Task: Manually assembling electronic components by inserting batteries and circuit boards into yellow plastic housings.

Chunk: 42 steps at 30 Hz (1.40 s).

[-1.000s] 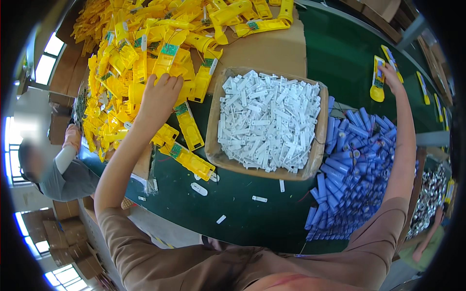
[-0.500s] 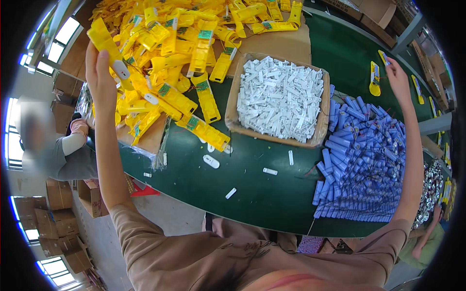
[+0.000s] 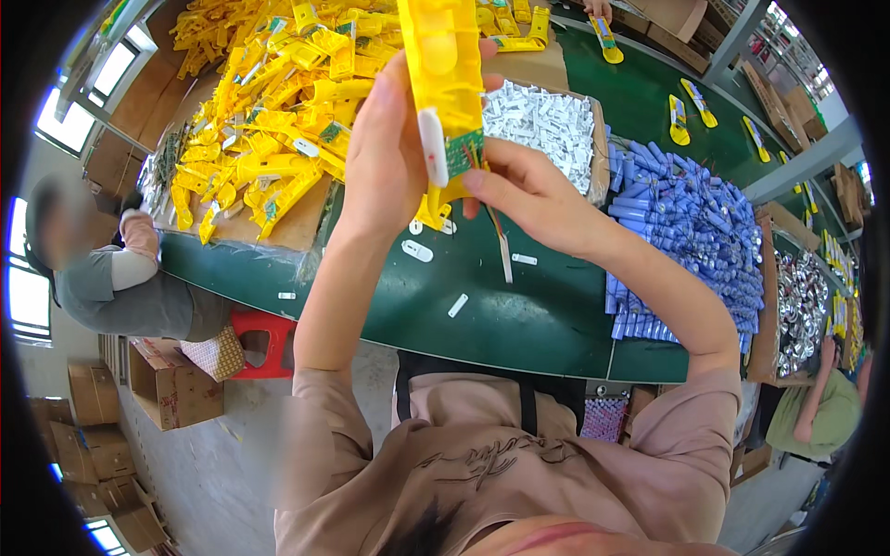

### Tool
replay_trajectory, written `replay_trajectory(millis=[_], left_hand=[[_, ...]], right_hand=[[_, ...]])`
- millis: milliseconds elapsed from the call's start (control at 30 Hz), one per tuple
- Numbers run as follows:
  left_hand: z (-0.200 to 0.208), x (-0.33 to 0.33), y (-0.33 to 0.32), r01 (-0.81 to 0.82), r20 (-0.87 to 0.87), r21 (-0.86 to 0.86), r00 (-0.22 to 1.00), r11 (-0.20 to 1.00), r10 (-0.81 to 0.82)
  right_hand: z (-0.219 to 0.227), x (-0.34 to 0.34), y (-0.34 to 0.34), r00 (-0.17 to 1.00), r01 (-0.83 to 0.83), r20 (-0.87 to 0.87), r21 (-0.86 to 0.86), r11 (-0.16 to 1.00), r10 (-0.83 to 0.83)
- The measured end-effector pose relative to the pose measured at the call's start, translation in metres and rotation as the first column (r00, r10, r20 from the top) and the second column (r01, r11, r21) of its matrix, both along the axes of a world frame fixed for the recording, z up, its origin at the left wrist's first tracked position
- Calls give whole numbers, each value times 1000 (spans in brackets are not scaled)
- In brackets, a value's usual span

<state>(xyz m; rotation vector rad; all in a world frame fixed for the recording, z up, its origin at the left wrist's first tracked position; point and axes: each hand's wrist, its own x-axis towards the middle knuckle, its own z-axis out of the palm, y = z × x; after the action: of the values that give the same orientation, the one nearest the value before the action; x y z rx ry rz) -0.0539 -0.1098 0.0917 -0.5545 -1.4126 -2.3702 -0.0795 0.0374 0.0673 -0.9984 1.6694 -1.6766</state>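
My left hand (image 3: 385,153) is closed around a yellow plastic housing (image 3: 443,69), held upright over the table's middle. A white oval piece (image 3: 432,146) sits at its lower side, beside a small green circuit board (image 3: 462,151). Thin wires (image 3: 493,219) run down from the board, and a narrow white strip (image 3: 506,259) hangs at their end. Thumb and fingers of my right hand (image 3: 533,190) pinch the wires close to the board; part of that grip is hidden. Behind my left hand lies a big heap of yellow housings (image 3: 278,120), several carrying green boards.
A cardboard tray (image 3: 601,139) of small white strips stands behind my right hand. Blue cylindrical cells (image 3: 686,232) with wires are piled to the right. Loose white pieces (image 3: 417,250) lie on the green table (image 3: 399,310). Co-workers sit at left (image 3: 120,278) and right (image 3: 820,408).
My left hand has brought the yellow housing from the heap to the middle. My right hand has let go of another housing at the far right and come over to this one.
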Motion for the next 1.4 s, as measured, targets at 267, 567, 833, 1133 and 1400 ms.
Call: replay_trajectory(millis=[267,567,833,1133,1400], left_hand=[[-24,20,2,38,94,-112,995,993,-27],[-65,-9,1,-212,88,-154,970,965,227],[-91,-28,0,-410,-12,-283,906,867,424],[-103,-37,-14,-429,77,-265,883,863,463],[-138,-43,-24,-464,29,-322,866,825,499]], right_hand=[[-24,50,2,960,265,144,-182,947,-241],[-62,77,5,868,403,330,-34,915,-370],[-87,75,-5,789,539,342,15,842,-511],[-100,81,-32,741,601,462,-131,788,-488],[-59,76,9,687,727,157,-161,668,-710]])
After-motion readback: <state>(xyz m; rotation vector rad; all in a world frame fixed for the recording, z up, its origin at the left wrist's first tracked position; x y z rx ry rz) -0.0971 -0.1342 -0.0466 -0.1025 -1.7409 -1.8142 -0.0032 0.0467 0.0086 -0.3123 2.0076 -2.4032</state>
